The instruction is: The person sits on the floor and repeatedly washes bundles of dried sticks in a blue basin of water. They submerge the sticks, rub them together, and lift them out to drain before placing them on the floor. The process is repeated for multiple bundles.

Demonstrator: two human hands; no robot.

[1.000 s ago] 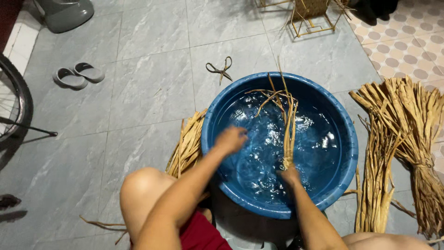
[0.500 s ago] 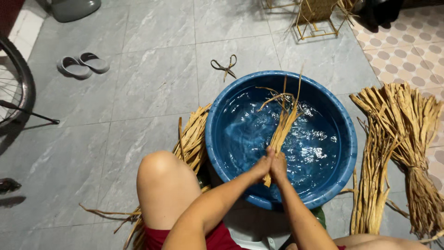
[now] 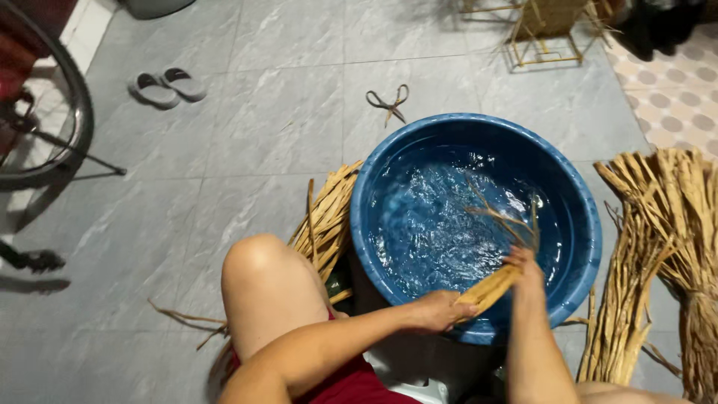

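Grey floor: large grey marbled floor tiles (image 3: 247, 150) cover the work area; everything sits directly on them.
Far left: dark bicycle wheel (image 3: 45, 112) at the frame edge, a stand leg running out across the tile; not involved.
Upper left: pair of grey slip-on sandals (image 3: 166, 84), side by side, well apart from the work.
Left of basin: loose heap of flat tan dried leaf strips (image 3: 325, 221) lying on the floor, touching the basin's outer wall, within reach of the bent knee (image 3: 262, 277).
Above basin: small dark metal scissors (image 3: 389, 101), blades apart, lying flat near the rim but not touching it.
Container: round blue plastic basin (image 3: 587, 217), wide and shallow-walled, holds clear rippled water; a few thin strip ends stand up out of the water right of centre.
Left hand (image 3: 441, 308): at the near rim, fingers closed around the lower end of the wet bundle of tan strips (image 3: 490, 288).
Right hand (image 3: 527, 265): just inside the rim, closed on the upper end of the same bundle. Judgement: a two-handed hold keeps the strips gathered and angled over the rim so that water falls back into the basin.
Work piece position: bundle bridges the near rim, one end over water.
Right of basin: large tied sheaf of dry tan strips (image 3: 666, 254), fanned on the floor, just beside the basin.
Top right: brass-coloured wire frame stand (image 3: 542, 37), well apart.
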